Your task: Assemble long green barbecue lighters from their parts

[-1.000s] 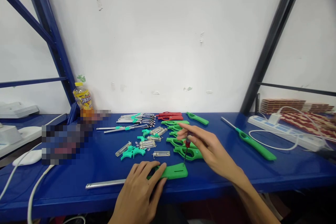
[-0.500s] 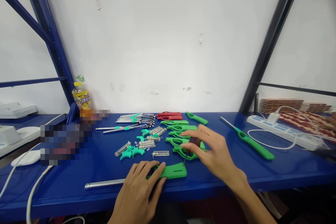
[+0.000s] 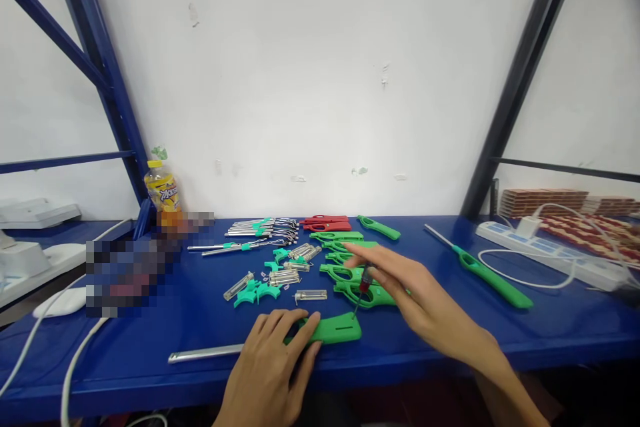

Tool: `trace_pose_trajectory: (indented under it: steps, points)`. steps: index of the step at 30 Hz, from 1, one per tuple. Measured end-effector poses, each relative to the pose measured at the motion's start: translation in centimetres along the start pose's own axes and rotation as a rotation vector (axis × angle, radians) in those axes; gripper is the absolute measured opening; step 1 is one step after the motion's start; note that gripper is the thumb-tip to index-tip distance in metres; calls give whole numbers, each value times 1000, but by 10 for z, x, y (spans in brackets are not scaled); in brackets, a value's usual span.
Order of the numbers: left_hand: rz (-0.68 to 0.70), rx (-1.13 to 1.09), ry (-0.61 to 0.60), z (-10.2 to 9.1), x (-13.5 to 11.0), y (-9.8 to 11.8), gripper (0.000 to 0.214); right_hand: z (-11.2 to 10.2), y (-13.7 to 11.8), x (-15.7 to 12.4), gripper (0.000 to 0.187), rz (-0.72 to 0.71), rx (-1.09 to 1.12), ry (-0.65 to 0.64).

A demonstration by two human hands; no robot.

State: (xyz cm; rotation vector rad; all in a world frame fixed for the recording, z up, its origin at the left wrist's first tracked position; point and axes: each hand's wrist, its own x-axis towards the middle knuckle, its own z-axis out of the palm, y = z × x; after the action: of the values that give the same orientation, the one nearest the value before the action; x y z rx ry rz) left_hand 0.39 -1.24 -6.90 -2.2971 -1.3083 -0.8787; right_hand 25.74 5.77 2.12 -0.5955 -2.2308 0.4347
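My left hand [image 3: 273, 360] presses a green long-nosed lighter [image 3: 340, 329] flat on the table near its front edge. The lighter's metal tube sticks out to the left from under the hand, and its slotted handle end shows on the right. In my right hand [image 3: 415, 287] is a small screwdriver [image 3: 365, 280] with a dark red handle, its tip standing in the handle end of the lighter. The thumb and fingers are around the screwdriver's top, index finger stretched out. Beyond that hand lie several green handle shells [image 3: 340, 273], partly hidden by it.
Clear gas tanks [image 3: 284, 277], teal triggers [image 3: 257, 291] and metal tubes [image 3: 250, 229] lie mid-table, with red shells [image 3: 327, 222] behind. On the right are another lighter [image 3: 493, 279] and a power strip [image 3: 530, 247]. A drink bottle [image 3: 163, 193] stands at the back left.
My right hand's fingers have straightened and shifted on the screwdriver handle, and the hand has tipped over. The lighter stays under my left hand. The whole view has shifted slightly.
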Motion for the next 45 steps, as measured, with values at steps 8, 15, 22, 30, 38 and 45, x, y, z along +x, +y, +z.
trace_pose_trajectory:
  steps: [8,15,22,30,38,45]
  points:
    - [-19,9,-9,0,-1,1,34,0,9,2,20,38,-86,186]
    - [1,23,0,1,1,1,34,-1,5,1,23,25,68,150]
    - [8,27,0,0,2,0,33,-4,10,1,19,-25,-36,195]
    - [-22,17,-41,-2,1,3,34,0,5,0,12,-23,-2,214]
    - [-26,24,-21,-2,3,4,33,-3,11,2,27,49,42,168]
    - [-11,25,2,-1,1,3,33,-1,14,2,37,34,28,101]
